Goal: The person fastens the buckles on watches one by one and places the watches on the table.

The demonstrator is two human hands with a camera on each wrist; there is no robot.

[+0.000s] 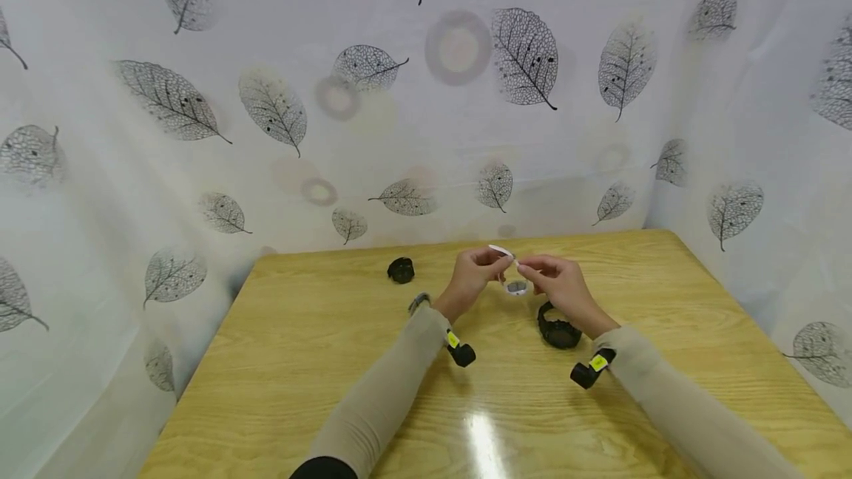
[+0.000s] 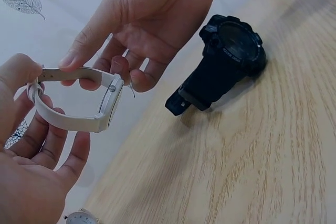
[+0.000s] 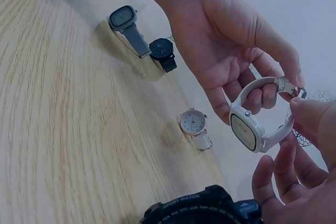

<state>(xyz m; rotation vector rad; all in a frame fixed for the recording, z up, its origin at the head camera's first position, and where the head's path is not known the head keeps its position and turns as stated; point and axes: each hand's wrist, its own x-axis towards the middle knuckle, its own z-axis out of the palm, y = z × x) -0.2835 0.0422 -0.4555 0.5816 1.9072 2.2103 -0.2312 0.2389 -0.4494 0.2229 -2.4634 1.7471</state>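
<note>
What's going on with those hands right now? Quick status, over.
Left hand and right hand both pinch the white watch, held above the table. Black watch lies below, apart. Nothing in the way.

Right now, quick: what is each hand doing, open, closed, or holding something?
Left hand: pinches the strap of the white watch, held up off the table.
Right hand: pinches the same watch's strap by the buckle end.

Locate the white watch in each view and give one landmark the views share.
Head: white watch above table centre, held between both hands.
Left wrist: left of centre, strap looped.
Right wrist: right side, face toward the camera.
Shared landmark: chunky black watch on the table.
</note>
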